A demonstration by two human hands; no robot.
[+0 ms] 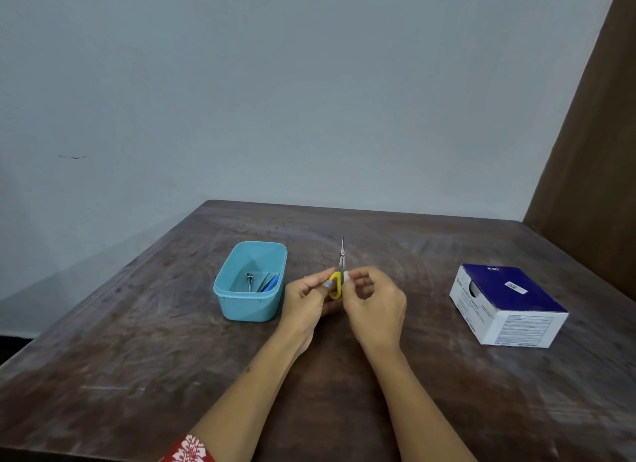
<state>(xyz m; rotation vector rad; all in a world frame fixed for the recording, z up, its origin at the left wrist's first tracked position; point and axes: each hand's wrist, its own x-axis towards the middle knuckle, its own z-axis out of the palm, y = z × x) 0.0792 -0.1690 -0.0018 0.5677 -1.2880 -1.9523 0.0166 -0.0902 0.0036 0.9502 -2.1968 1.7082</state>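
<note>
- The small metal scissors (340, 263) with yellow plastic handles are held above the worn dark-brown wooden worktop (137, 341), just to the right of the light-blue plastic tub (249, 306), blades closed and pointing away from the person.
- The left hand (304, 298) is nearest the tub. Its fingers and thumb pinch the yellow handle loop from the left.
- The right hand (373, 301), on the side of the scissors away from the tub, has its fingers curled, and the fingertips pinch a small white piece (347, 276) against the handle. It may be a pad or swab, but it is too small to tell.
- Inside the tub lie a slim metal tool (249, 281) and some flat blue-handled pieces (270, 282).
- A dark-blue and white cardboard box (509, 299) sits on the worktop well to the right of the tub, beyond both hands.
- A red and white patterned sleeve (187, 453) shows at the left arm, on the near side of the tub.
</note>
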